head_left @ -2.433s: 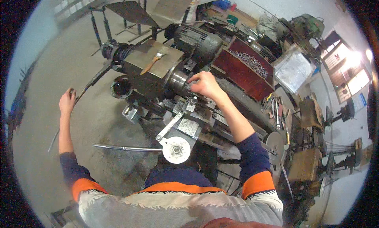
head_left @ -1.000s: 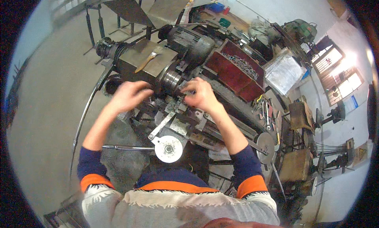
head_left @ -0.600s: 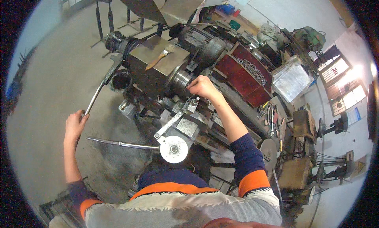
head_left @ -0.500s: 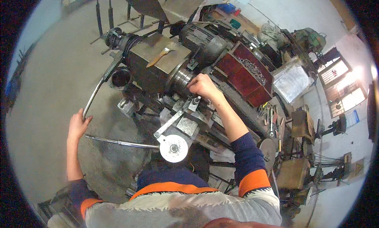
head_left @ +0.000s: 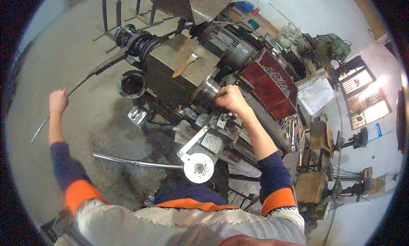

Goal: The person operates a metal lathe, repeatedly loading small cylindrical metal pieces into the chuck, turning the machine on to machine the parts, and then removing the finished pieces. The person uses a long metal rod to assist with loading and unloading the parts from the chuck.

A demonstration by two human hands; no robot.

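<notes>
Long thin grey metal bar point(head_left: 81, 86), dull and dark, in left hand point(head_left: 58, 101). Right hand point(head_left: 231, 98) on shiny bare-steel round chuck point(head_left: 209, 90). Boxy dark metal machine housing point(head_left: 179, 71), matt, grimy. Wood-handled brush point(head_left: 186, 64) on top. White glossy round handwheel point(head_left: 199, 167). Red painted metal tray point(head_left: 272, 86), rough metal chips inside. Smooth polished steel lever rod point(head_left: 136, 162). Matt grey concrete floor point(head_left: 64, 46).

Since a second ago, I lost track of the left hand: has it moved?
Yes. The left hand has swung out from the lathe's chuck to the far left, now gripping the long lever.
</notes>
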